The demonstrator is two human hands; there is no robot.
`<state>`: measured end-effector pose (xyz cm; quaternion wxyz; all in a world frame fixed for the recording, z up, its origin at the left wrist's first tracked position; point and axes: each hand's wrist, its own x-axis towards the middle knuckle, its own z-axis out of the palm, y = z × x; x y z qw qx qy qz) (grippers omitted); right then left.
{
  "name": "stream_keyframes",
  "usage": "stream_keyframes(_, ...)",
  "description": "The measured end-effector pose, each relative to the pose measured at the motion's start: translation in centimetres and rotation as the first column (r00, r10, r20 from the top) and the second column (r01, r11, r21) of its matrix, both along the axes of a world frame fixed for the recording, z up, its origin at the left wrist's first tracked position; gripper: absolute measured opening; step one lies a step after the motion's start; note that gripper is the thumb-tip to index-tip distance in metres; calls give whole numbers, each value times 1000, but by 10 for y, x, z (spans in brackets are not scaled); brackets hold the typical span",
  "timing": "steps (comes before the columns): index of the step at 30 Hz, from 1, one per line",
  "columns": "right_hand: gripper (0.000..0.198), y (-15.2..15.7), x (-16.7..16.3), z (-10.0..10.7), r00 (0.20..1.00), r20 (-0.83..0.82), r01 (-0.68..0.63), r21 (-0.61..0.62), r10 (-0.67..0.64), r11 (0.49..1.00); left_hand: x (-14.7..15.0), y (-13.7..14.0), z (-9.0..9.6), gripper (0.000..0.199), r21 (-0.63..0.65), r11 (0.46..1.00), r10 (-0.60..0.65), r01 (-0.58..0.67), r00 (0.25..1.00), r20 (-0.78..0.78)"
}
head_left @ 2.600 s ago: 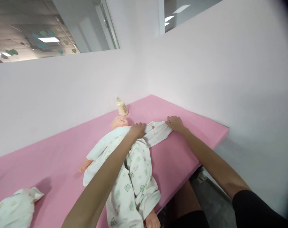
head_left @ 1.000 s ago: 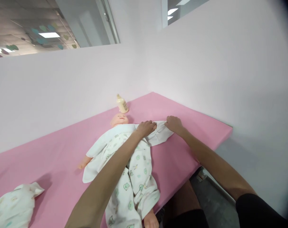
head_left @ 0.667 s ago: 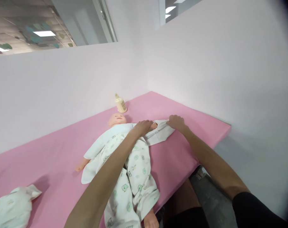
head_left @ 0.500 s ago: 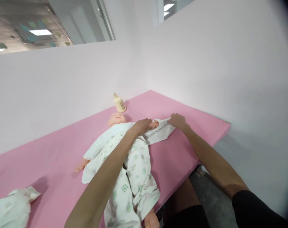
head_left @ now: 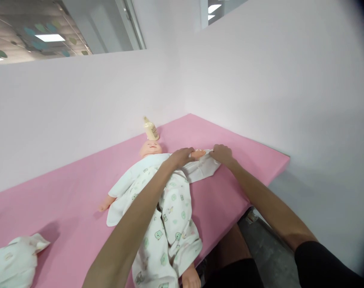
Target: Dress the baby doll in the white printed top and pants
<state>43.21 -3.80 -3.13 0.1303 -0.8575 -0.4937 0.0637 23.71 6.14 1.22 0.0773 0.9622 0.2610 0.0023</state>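
A baby doll (head_left: 151, 148) lies on its back on the pink padded table (head_left: 230, 192). It wears patterned trousers (head_left: 177, 200) and a white long-sleeved top (head_left: 128, 180), with one arm inside a sleeve at the left. My left hand (head_left: 182, 157) is closed around the doll's other forearm (head_left: 198, 154), whose bare hand points right. Pinched in my right hand (head_left: 222, 153) is the end of the loose white sleeve (head_left: 206, 166), close by the doll's fingers. Whether those fingers are inside the sleeve opening I cannot tell.
A cream-coloured bottle (head_left: 151, 130) stands behind the doll's head, near the wall. A folded patterned white cloth (head_left: 15, 260) lies at the front left. White walls (head_left: 245, 80) border the table at the back and right. The table's front edge is close to my legs.
My right hand has shifted slightly left, bunching the sleeve closer to the doll's hand. My left hand and the doll's forearm have moved a little to the right.
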Motion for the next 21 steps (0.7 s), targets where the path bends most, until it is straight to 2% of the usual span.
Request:
stream_keyframes(6,29,1,-9,-5,998,34,-49,24,49,998,11,-14,-4,51,125,991,62,-47,991,-122)
stream_keyframes(9,30,0,-9,-6,997,37,-68,25,67,997,10,-19,1,53,130,989,90,-70,984,-156)
stream_keyframes(12,30,-3,-8,-5,996,50,-78,45,76,996,-5,-24,13,52,153,984,114,-91,982,-151)
stream_keyframes(14,29,-5,-10,-2,994,88,-70,110,60,991,-26,-30,24,51,185,976,130,-115,989,-74)
stream_keyframes(17,25,-11,-22,5,990,139,-73,306,32,949,-76,-46,45,42,196,965,134,-173,971,198)
stream_keyframes(19,23,-14,-38,11,993,85,-111,438,81,892,-114,-57,56,34,116,955,206,-273,891,406)
stream_keyframes(21,21,-17,-59,16,968,-111,-143,487,223,861,-151,-64,61,32,-115,897,412,-427,711,569)
